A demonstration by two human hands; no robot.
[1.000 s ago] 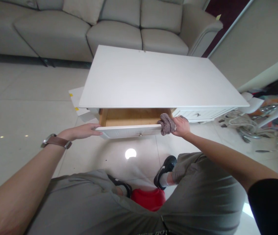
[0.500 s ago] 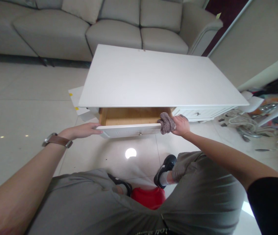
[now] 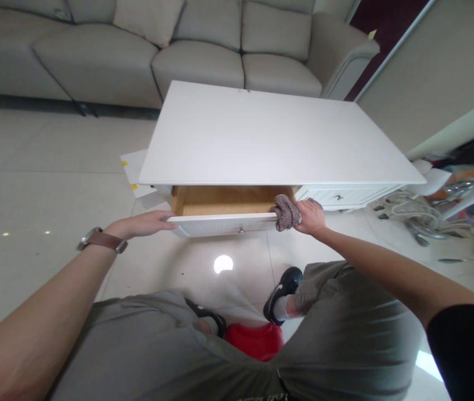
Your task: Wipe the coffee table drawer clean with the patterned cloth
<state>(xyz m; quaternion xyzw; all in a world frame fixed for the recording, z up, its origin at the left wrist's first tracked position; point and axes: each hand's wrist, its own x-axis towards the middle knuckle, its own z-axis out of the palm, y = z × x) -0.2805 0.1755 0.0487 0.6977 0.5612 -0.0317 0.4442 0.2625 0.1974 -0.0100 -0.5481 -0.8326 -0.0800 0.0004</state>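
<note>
A white drawer (image 3: 207,226) stands partly pulled out of the low white table (image 3: 270,139), its bare wooden inside showing. My left hand (image 3: 147,223) grips the left end of the drawer front, thumb on top. At the opposite end, my right hand (image 3: 309,216) is closed round a bunched brown cloth (image 3: 287,213). That cloth lies against the right corner of the drawer front. Part of my right fingers is hidden from view.
Behind the table runs a grey sofa (image 3: 203,64). A white box-like piece (image 3: 136,167) with yellow marks sits by the table's left side. Cables and loose items (image 3: 412,209) lie on the floor at right. Something red (image 3: 255,341) is between my feet.
The view has shifted slightly, with the scene a little lower and to the right. Hands, cloth and drawer keep about the same places relative to each other.
</note>
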